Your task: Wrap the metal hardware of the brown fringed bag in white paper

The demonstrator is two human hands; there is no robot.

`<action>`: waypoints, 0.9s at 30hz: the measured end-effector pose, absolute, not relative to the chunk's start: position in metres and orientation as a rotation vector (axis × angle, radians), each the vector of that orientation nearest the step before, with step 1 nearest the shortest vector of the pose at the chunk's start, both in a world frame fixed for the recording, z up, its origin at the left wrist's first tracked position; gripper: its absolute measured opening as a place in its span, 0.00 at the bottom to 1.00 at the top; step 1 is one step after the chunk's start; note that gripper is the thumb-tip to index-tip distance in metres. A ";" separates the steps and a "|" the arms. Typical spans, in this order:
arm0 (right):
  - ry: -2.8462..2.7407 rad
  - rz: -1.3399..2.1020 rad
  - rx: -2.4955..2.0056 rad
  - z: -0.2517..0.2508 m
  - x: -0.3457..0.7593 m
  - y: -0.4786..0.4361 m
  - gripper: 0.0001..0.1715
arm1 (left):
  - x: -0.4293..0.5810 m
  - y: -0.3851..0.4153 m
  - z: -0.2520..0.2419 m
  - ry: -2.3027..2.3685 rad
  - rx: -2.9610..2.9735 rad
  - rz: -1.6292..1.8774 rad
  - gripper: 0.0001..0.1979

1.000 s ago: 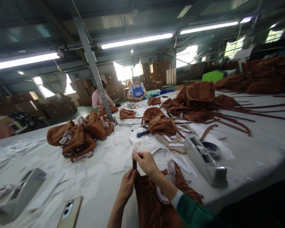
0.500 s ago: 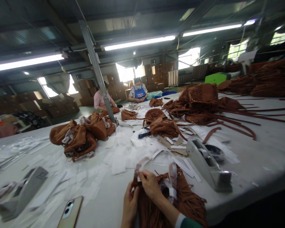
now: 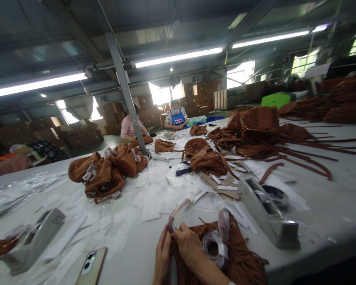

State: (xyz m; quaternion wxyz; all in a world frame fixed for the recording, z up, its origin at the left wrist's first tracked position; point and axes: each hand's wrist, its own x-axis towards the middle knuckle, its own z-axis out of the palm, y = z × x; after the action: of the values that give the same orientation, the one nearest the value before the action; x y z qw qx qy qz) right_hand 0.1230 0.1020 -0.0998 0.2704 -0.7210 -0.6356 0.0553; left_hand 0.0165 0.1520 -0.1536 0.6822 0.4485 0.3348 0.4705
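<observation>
In front of me a brown fringed bag point(image 3: 237, 249) lies on the white table. My left hand point(image 3: 162, 253) and my right hand point(image 3: 188, 245) meet at its left side, fingers closed around a bag strap point(image 3: 172, 219) partly wrapped in clear film. The strap's loose end rises beyond my fingertips. Another film-wrapped strap part point(image 3: 224, 225) stands up from the bag, beside a coil of wrapped strap point(image 3: 213, 247) near my right wrist. My fingertips are partly hidden.
Grey tape dispensers stand right point(image 3: 267, 213) and left point(image 3: 35, 237). A phone point(image 3: 91, 267) lies at the front. Brown bags pile up at left point(image 3: 106, 170) and right point(image 3: 252, 126), around a metal post point(image 3: 127, 95). White sheets point(image 3: 151, 206) cover the middle. Two people sit across the table.
The view has shifted slightly, moving the scene rightward. My hands have slid down a little along the strap, and the wrapped coil on the bag is now more exposed.
</observation>
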 end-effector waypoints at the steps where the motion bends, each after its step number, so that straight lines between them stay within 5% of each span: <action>1: -1.712 0.157 -1.905 -0.101 0.123 0.101 0.14 | 0.017 0.154 -0.156 0.801 1.028 1.077 0.35; 15: -0.321 1.144 -0.944 -0.098 0.155 0.122 0.25 | 0.030 0.139 -0.164 0.908 1.706 1.178 0.19; 27: -0.171 0.762 -0.666 -0.055 0.218 0.102 0.34 | 0.021 0.159 -0.199 1.037 1.738 1.056 0.19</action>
State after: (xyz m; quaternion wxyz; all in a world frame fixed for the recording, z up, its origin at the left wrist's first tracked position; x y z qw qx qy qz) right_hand 0.2180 0.1022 -0.0546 0.8713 -0.3183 -0.0820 0.3645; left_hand 0.0208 0.1592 -0.1993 0.4162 0.6924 0.4128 0.4207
